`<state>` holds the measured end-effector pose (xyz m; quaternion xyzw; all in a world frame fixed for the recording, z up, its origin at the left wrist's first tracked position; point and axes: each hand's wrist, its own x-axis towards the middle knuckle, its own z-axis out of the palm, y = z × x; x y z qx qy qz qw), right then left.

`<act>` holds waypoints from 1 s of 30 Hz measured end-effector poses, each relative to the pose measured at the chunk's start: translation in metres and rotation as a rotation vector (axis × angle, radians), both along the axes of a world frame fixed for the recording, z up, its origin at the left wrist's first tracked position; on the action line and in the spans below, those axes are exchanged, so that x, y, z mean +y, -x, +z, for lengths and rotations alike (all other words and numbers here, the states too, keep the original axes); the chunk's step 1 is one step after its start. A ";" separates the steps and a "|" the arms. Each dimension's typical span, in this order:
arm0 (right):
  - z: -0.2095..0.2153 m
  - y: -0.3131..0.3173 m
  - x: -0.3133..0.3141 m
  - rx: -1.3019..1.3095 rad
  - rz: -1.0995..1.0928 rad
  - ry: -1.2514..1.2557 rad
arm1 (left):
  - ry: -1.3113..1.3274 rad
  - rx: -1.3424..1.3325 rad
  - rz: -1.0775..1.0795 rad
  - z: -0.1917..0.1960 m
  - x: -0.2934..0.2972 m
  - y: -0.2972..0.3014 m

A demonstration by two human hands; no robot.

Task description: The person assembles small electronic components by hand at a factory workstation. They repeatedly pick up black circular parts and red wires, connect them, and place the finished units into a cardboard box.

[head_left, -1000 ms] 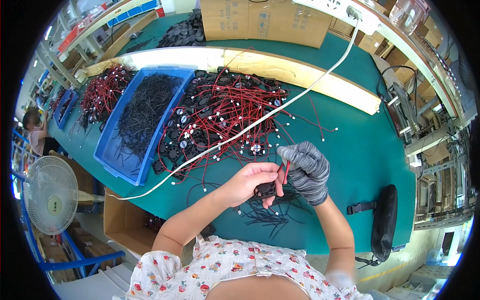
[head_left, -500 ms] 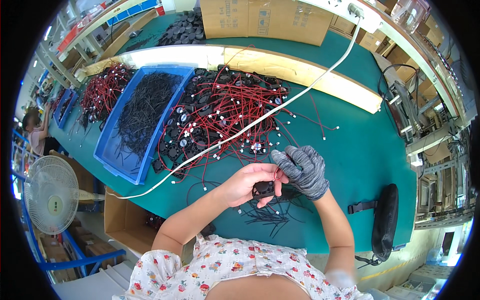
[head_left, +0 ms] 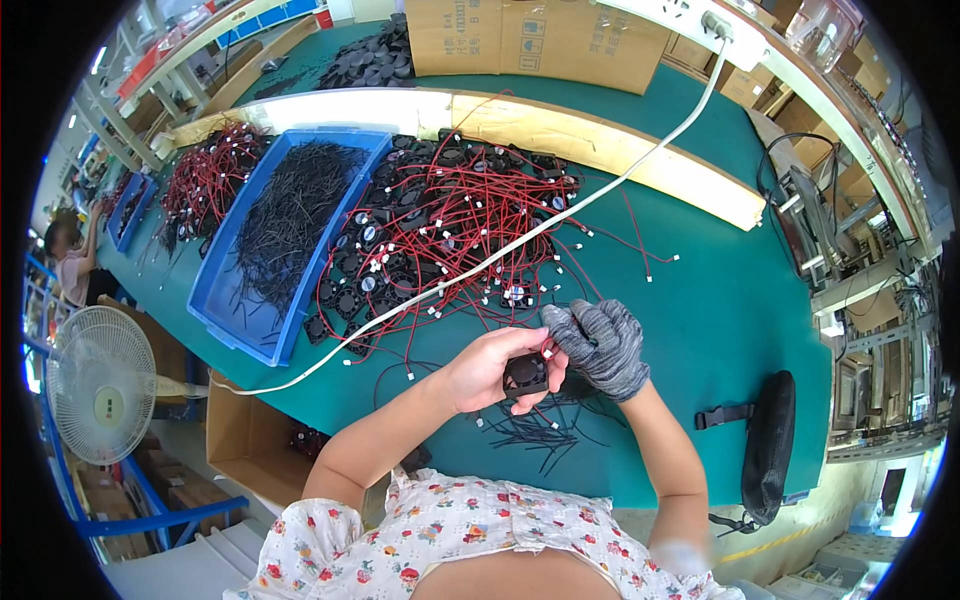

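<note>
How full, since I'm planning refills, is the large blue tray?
Partly full: thin black strips heap across its far and middle parts, while the near end of the blue tray shows mostly bare bottom.

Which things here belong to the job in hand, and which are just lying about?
Likely the job:
black fan in left hand
pile of wired fans
black strips in blue tray

Probably just lying about:
black pouch
white cable

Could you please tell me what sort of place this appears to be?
It looks like a workshop or factory floor: a heap of small black fans with red wires lies on a green workbench, beside a blue tray of thin dark strips.
</note>
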<state>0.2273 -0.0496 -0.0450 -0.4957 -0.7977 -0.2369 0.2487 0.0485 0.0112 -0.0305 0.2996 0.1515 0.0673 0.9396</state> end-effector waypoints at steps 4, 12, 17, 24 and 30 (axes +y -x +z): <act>0.000 0.000 -0.001 0.028 0.002 -0.008 | -0.062 0.000 -0.023 0.003 0.000 -0.001; 0.017 -0.003 0.007 0.185 0.073 0.092 | -0.271 -0.012 0.019 -0.003 0.001 -0.004; 0.035 -0.030 0.006 1.172 0.162 0.734 | -0.509 0.096 0.108 -0.008 0.001 -0.005; 0.033 -0.019 0.003 0.619 0.093 0.860 | -0.522 0.019 -0.113 -0.009 -0.006 -0.007; 0.035 -0.016 0.003 0.676 0.098 0.888 | -0.649 -0.061 -0.036 -0.012 -0.004 -0.009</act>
